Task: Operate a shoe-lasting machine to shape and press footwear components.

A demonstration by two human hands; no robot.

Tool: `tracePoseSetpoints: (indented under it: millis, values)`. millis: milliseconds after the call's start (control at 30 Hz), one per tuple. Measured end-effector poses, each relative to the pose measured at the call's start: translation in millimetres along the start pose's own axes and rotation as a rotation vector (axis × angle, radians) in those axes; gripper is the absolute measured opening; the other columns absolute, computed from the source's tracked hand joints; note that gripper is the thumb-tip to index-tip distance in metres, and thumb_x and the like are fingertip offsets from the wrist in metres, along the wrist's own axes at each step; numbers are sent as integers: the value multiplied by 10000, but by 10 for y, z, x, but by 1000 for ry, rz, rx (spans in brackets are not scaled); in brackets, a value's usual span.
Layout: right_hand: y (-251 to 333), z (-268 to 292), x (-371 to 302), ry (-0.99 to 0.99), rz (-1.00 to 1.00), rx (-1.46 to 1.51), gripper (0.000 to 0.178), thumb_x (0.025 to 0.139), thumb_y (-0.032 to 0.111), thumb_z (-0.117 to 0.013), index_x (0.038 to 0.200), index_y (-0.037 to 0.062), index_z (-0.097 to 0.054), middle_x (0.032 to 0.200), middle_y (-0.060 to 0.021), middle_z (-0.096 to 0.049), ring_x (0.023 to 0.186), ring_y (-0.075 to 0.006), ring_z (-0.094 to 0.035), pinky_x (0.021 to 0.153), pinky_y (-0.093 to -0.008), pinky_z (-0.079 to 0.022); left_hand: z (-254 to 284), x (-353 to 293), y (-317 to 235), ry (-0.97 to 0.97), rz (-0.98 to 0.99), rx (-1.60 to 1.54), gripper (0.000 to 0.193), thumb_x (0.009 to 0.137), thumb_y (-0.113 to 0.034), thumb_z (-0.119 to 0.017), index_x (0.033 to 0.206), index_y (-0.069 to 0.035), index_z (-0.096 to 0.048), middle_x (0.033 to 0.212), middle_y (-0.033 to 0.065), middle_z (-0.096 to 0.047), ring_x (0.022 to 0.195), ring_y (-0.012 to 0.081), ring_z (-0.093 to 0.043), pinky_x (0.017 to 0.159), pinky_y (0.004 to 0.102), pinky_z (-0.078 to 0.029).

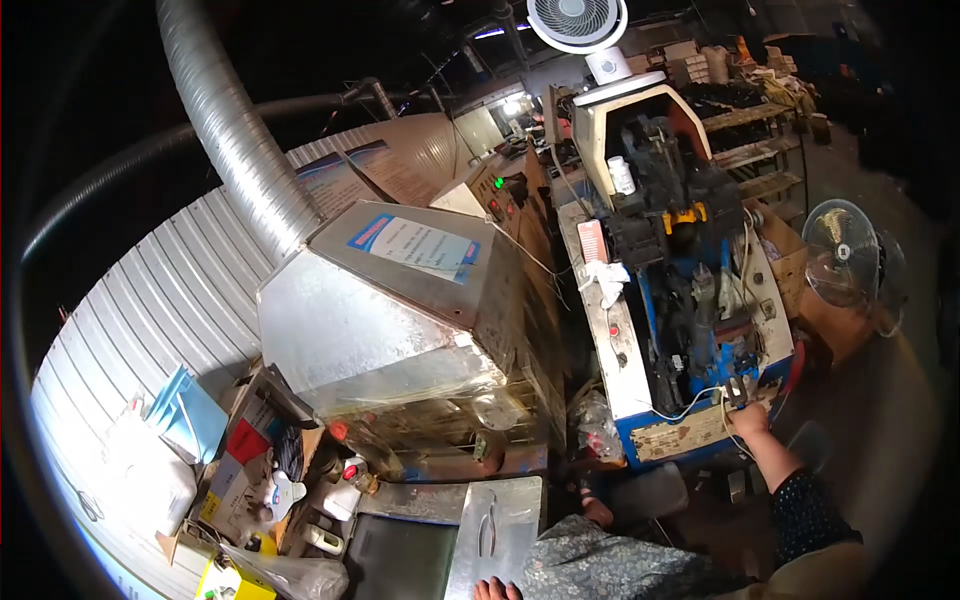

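My right hand (750, 420) reaches to the front end of a blue and white machine (632, 385). Its fingers are closed at a small metal part (736, 392) there, beside a thin white cable (690, 405). The exact shape of that part is too small to tell. Low in the picture, the fingertips of my left hand (497, 590) lie spread at the edge of a bare metal worktop (505, 500); the rest of that hand is cut off. Pliers-like tongs (487, 530) lie just beyond those fingertips.
A metal hood (380, 330) with a silver duct (225, 120) stands ahead to the left. Boxes and bottles crowd the left, with a light blue container (188, 415). A white fan (575, 20) tops the machine; a floor fan (842, 250) stands right. Patterned cloth (610, 560) covers my lap.
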State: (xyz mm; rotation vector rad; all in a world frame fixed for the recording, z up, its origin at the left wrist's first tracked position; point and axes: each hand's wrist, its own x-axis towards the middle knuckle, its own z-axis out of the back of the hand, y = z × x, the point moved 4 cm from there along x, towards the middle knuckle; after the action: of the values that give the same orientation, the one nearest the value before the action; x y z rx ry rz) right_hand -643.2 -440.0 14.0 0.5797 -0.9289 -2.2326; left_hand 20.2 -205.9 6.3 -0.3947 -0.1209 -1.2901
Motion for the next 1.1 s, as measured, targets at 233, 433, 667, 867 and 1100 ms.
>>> tracePoseSetpoints:
  millis: [233,433,667,867,1100]
  values:
    - [-170,-157,141,57,-95,70,293,758,247,-711,908,-3,-740,910,-247,-723,927,-397,-706,840,-453,-554,-114,-25,23,-80,2,-21,516,971,-380,-576,1324,-7,-621,1382,313,-544,1308,496,-467,1120,562,-364]
    - [-222,-226,290,257,-148,173,122,848,77,-626,887,-35,-653,696,-182,-684,515,-274,-678,433,-390,-530,-134,-26,32,-172,97,-105,496,862,-333,-654,1238,-9,-654,1369,310,-548,1296,497,-476,1122,564,-345]
    - [-188,-182,330,275,-131,186,173,898,62,-527,906,-90,-609,669,-221,-660,492,-322,-657,386,-435,-498,47,-21,-41,-96,201,-163,502,863,-353,-644,1263,-51,-639,1437,265,-512,1372,447,-422,1176,542,-279]
    - [-260,-207,513,367,36,131,192,886,84,-541,866,-83,-633,730,-222,-698,518,-332,-677,424,-442,-525,115,-19,-22,-92,217,-178,502,872,-362,-648,1280,-70,-641,1449,241,-513,1389,424,-413,1179,533,-281]
    - [83,77,132,68,119,-164,230,847,124,-595,886,-74,-706,747,-192,-721,627,-321,-730,563,-436,-588,84,-35,-2,-129,203,-188,516,861,-373,-666,1269,-57,-648,1438,247,-521,1378,429,-422,1165,542,-294]
